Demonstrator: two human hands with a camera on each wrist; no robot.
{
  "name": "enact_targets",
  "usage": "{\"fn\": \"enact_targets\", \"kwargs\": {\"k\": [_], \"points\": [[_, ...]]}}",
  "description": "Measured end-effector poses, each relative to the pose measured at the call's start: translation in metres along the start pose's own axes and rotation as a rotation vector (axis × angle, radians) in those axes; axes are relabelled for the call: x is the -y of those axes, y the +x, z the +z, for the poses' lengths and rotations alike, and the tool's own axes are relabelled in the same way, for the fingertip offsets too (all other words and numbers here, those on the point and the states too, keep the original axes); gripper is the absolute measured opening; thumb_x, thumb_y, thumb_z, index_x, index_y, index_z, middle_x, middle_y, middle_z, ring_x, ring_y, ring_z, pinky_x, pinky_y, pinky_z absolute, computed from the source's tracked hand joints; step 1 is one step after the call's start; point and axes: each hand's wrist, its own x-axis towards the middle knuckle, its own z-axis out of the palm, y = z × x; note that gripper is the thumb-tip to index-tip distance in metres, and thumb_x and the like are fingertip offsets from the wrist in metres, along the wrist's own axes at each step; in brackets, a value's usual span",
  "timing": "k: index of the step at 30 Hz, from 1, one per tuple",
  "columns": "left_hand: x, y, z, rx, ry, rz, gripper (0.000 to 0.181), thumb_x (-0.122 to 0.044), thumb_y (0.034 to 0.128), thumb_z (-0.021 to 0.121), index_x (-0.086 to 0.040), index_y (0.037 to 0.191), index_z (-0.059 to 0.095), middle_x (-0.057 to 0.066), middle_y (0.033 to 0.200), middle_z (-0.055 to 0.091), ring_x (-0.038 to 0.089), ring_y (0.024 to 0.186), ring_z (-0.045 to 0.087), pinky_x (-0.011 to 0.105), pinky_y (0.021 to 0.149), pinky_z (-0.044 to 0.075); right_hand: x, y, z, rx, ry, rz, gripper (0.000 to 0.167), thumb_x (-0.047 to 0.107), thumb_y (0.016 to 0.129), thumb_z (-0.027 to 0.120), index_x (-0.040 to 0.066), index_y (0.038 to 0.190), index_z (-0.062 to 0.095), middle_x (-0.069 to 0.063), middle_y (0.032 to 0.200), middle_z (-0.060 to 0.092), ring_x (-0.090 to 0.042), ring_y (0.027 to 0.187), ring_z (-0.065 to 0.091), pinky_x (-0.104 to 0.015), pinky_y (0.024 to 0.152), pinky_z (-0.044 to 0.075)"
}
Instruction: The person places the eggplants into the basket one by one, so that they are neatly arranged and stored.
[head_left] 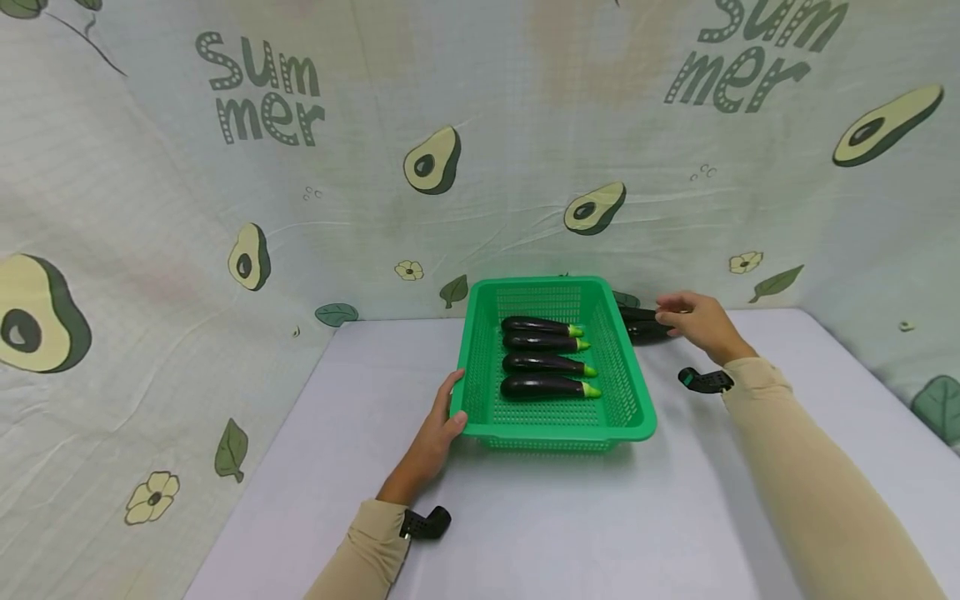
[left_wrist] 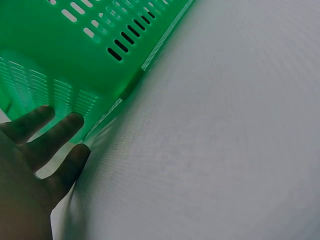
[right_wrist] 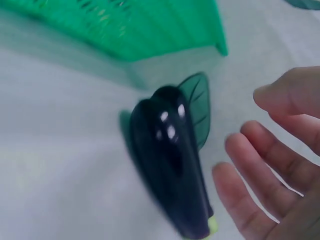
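Observation:
A green basket (head_left: 555,433) with slotted walls holds several dark purple eggplants (head_left: 543,386) with green stems, lying side by side. My left hand (head_left: 431,437) rests against the basket's left side near its front corner. In the left wrist view, its spread fingers (left_wrist: 55,140) are at the outer wall; the thumb is hidden there. Two more eggplants (right_wrist: 170,160) lie close together on the table right of the basket. My right hand (head_left: 697,325) hovers by them with loosely bent fingers, and the right wrist view shows a gap between fingertips and eggplants.
The basket and loose eggplants are on a white-covered table (head_left: 570,533). Behind it hangs a cloth (head_left: 510,100) printed with avocados and leaves. Each wrist wears a black strap device, the left one (head_left: 426,523) and the right one (head_left: 705,381).

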Motion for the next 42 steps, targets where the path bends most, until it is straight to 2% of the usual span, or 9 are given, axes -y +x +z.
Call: {"fn": "enact_targets", "kwargs": {"k": [4,9,14,21,27,33,42], "points": [[-0.003,0.0,-0.001,0.004,-0.01,-0.003,0.071,-0.037,0.1016,0.046,-0.019,0.161,0.012,0.018,0.164,0.008,0.034,0.146,0.013,0.062,0.113,0.012,-0.009,0.001,0.002,-0.037,-0.04,-0.004,0.046,0.021,0.103,0.059,-0.005,0.139,0.051,-0.028,0.137,0.052,-0.037,0.116,0.054,-0.05,0.092,0.05],[-0.002,0.001,-0.001,0.004,-0.007,-0.003,0.07,-0.036,0.1015,0.046,-0.019,0.161,0.013,0.018,0.164,0.008,0.034,0.146,0.013,0.062,0.112,0.013,-0.018,0.001,0.001,-0.034,-0.048,0.016,0.048,0.021,0.102,0.059,-0.005,0.141,0.049,-0.029,0.139,0.05,-0.039,0.117,0.052,-0.054,0.094,0.047],[0.0,0.002,-0.001,0.003,-0.01,0.001,0.072,-0.041,0.1016,0.047,-0.02,0.161,0.013,0.017,0.164,0.008,0.034,0.147,0.011,0.063,0.112,0.014,-0.025,0.004,0.002,-0.029,-0.062,0.032,0.052,0.023,0.102,0.06,-0.006,0.143,0.047,-0.031,0.141,0.047,-0.045,0.122,0.048,-0.057,0.095,0.044],[-0.002,0.002,-0.001,-0.003,0.004,0.0,0.069,-0.039,0.1016,0.047,-0.024,0.161,0.014,0.017,0.164,0.01,0.033,0.146,0.015,0.062,0.111,0.017,-0.037,0.012,0.004,-0.061,-0.181,0.034,0.055,0.022,0.098,0.064,-0.005,0.144,0.048,-0.033,0.139,0.048,-0.049,0.126,0.044,-0.061,0.097,0.041],[-0.002,0.003,0.0,0.003,0.019,-0.002,0.07,-0.039,0.1011,0.046,-0.023,0.161,0.014,0.019,0.162,0.013,0.035,0.143,0.021,0.061,0.11,0.019,-0.046,0.015,0.004,-0.049,-0.276,0.049,0.058,0.024,0.097,0.066,-0.003,0.146,0.046,-0.036,0.144,0.041,-0.054,0.13,0.037,-0.067,0.1,0.034],[-0.001,0.002,0.001,0.006,0.012,0.006,0.074,-0.048,0.1012,0.046,-0.019,0.161,0.013,0.019,0.163,0.011,0.034,0.143,0.019,0.061,0.11,0.017,-0.049,0.018,0.006,-0.04,-0.321,0.011,0.06,0.018,0.094,0.068,-0.004,0.145,0.046,-0.036,0.149,0.035,-0.056,0.136,0.028,-0.069,0.106,0.024],[0.001,0.001,0.0,-0.001,0.005,0.009,0.071,-0.041,0.1017,0.047,-0.02,0.161,0.014,0.017,0.163,0.011,0.032,0.144,0.018,0.06,0.111,0.016,-0.051,0.022,0.011,-0.039,-0.361,-0.031,0.059,0.016,0.092,0.07,-0.004,0.143,0.05,-0.036,0.146,0.04,-0.057,0.135,0.03,-0.069,0.106,0.024]]}}
